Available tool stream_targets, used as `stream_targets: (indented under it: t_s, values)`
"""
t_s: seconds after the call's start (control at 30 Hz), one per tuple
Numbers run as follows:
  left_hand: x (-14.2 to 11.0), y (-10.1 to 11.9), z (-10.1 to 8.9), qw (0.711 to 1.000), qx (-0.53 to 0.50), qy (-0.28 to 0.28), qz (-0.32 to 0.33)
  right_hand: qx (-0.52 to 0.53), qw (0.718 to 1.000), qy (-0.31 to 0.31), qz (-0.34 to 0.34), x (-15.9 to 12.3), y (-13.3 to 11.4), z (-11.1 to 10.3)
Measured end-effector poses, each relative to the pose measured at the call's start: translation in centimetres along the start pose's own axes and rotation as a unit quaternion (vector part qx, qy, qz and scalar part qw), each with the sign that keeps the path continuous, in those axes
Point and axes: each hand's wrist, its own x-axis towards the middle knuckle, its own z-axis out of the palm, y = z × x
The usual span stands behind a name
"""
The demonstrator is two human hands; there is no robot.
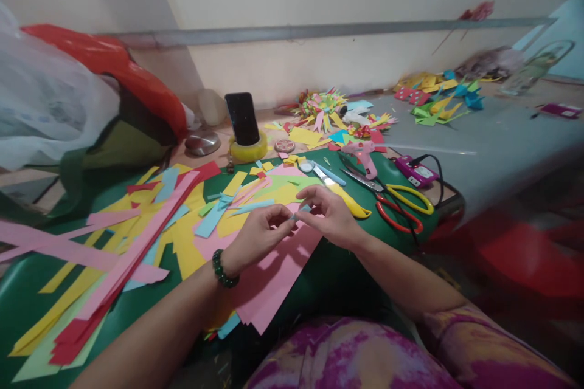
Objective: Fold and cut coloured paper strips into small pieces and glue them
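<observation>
A small piece of blue paper (305,209) is pinched between my two hands, above a stack of pink paper sheets (278,273). My left hand (262,234), with a dark green bead bracelet (223,270) at the wrist, has its thumb and fingers closed at the paper's left end. My right hand (331,213) grips the other end with fingers bent over it. To the right of my right hand lies a yellow-handled knife (344,197). Blue paper strips (216,213) lie left of my left hand. The fingers partly hide the held piece.
Scissors (387,200) and a pink glue gun (365,158) lie at the right, near a purple power strip (416,170). A phone (243,118) stands in a yellow tape roll (250,147). Coloured paper strips (128,249) spread across the left. Folded paper pieces (438,106) lie far right.
</observation>
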Motion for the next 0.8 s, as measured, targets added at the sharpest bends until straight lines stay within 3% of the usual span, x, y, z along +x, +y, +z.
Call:
stream_targets:
  t_s: [0.2,0.8]
  values:
    - [-0.06,0.11,0.00,1.000,0.001,-0.002,0.001,-0.004,1.000,-0.027,0.009,-0.11,0.07,-0.05]
    - [0.25,-0.47,-0.12,0.999,-0.030,-0.006,-0.017,-0.002,1.000,0.005,-0.004,-0.21,0.57,0.08]
